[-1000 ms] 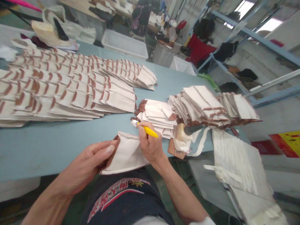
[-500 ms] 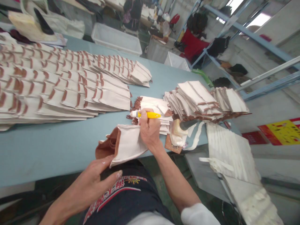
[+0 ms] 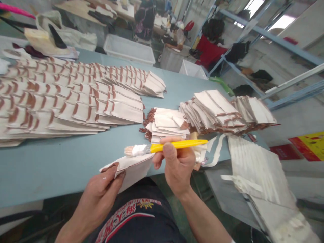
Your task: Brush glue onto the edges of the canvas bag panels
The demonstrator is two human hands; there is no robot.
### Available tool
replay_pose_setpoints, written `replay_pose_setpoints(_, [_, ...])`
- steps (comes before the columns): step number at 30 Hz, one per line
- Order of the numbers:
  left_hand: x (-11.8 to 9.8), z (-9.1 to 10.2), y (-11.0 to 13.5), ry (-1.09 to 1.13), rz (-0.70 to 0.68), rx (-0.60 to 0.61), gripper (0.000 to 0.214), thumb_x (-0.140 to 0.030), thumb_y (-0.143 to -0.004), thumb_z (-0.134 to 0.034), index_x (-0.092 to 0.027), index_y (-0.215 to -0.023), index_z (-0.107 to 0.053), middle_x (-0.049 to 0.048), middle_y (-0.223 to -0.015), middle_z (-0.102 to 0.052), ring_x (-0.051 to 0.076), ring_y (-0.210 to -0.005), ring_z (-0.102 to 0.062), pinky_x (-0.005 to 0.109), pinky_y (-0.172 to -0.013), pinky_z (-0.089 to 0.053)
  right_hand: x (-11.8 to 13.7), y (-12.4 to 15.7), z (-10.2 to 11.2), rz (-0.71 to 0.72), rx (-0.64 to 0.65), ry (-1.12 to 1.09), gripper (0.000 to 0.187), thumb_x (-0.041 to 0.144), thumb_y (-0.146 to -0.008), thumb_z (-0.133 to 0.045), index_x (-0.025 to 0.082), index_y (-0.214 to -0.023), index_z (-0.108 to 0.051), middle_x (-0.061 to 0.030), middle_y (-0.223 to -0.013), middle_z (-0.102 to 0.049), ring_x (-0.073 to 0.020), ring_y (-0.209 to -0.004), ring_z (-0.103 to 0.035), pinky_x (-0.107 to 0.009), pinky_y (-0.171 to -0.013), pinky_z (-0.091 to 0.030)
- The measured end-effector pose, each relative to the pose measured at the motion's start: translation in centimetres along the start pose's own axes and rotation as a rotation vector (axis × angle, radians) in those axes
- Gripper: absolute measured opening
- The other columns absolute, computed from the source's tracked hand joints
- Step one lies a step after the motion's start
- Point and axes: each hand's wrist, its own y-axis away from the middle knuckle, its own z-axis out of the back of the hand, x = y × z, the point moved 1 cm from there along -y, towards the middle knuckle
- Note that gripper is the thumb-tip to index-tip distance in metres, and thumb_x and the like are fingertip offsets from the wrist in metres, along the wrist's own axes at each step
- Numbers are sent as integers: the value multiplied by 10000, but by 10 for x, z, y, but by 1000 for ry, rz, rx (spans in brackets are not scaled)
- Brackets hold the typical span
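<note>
My right hand (image 3: 177,162) is closed round a yellow-handled brush (image 3: 177,145) held level, its pale bristles pointing left. My left hand (image 3: 105,185) pinches the near corner of a white cloth piece with a brown edge (image 3: 131,167), lifted off the front edge of the blue table (image 3: 63,162). The brush tip hovers just above that piece. Behind the hands lies a small stack of the same white pieces (image 3: 167,123).
Long overlapping rows of white pieces with brown trim (image 3: 68,98) cover the table's left. Taller stacks (image 3: 217,109) sit on the right. White strips and panels (image 3: 255,172) lie on a lower surface at right. White bins (image 3: 129,50) and blue shelving (image 3: 278,44) stand behind.
My right hand lifted the brush off the piece and turned it level. My left hand came back up and took hold of the piece's near corner, raising it.
</note>
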Motion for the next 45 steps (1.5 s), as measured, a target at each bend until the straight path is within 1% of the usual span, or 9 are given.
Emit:
replay_pose_setpoints(6, [-5,-3,6,-94,-181,-93,269,-205,-1106,-571,-246,-870,-692,-26,-756,-739,145,-610,-724,220,-634,-540,-15,33,1,88,53,143,376,541,-1074,-819,240,-879,-704,59,-545,-700,-118,-377,-582,-221,-405,-475])
replay_pose_setpoints(10, [-6,0,5,-177,-228,-108,278,-182,-1088,-571,-255,-839,-671,-28,-729,-743,158,-605,-724,245,-644,-547,-1,46,3,265,135,379,332,435,-1098,-767,247,-827,-733,15,-628,-758,-129,-430,-616,-253,-459,-513])
replay_pose_setpoints(13, [-10,2,5,-165,-282,-162,274,-169,-1063,-574,-262,-824,-670,-23,-717,-773,166,-611,-746,245,-620,-554,11,56,1,371,177,427,298,361,-1085,-766,268,-804,-737,14,-604,-757,-147,-435,-650,-261,-471,-546])
replay_pose_setpoints(20, [-13,2,7,-155,-313,-237,219,-168,-1054,-604,-264,-867,-667,-23,-709,-756,167,-577,-760,239,-627,-588,2,59,11,381,-30,354,141,302,-1070,-754,289,-931,-735,22,-668,-769,-157,-450,-647,-291,-496,-544])
replay_pose_setpoints(25, [-10,2,9,-130,-375,-187,258,-87,-1024,-582,-281,-860,-625,-46,-724,-758,147,-599,-756,217,-710,-614,12,62,-2,439,155,470,203,245,-1017,-755,285,-826,-696,27,-640,-763,-159,-486,-683,-274,-515,-570])
replay_pose_setpoints(30, [-6,3,11,-126,-339,-202,255,-117,-1024,-594,-274,-824,-616,-56,-650,-649,150,-566,-696,229,-635,-566,14,55,0,332,44,450,246,236,-1037,-712,267,-802,-646,63,-592,-660,-110,-428,-557,-226,-447,-447])
replay_pose_setpoints(36, [-7,5,12,-118,-302,-151,255,-130,-1015,-571,-275,-816,-637,-51,-657,-669,145,-529,-639,246,-569,-521,12,60,-2,194,215,399,311,321,-1040,-707,260,-757,-595,64,-560,-586,-96,-410,-466,-225,-420,-384])
replay_pose_setpoints(42, [-11,0,12,-95,-292,-203,285,-103,-1001,-569,-276,-775,-581,-71,-636,-610,129,-516,-604,237,-605,-526,0,60,9,52,49,282,381,465,-1079,-720,263,-792,-574,102,-540,-462,-91,-399,-377,-223,-395,-307])
replay_pose_setpoints(45, [-11,-2,11,-77,-314,-209,287,-95,-991,-558,-274,-768,-577,-78,-633,-612,120,-512,-613,224,-593,-508,-3,61,8,29,146,249,401,477,-1083,-717,265,-784,-554,98,-538,-480,-88,-403,-376,-223,-405,-321])
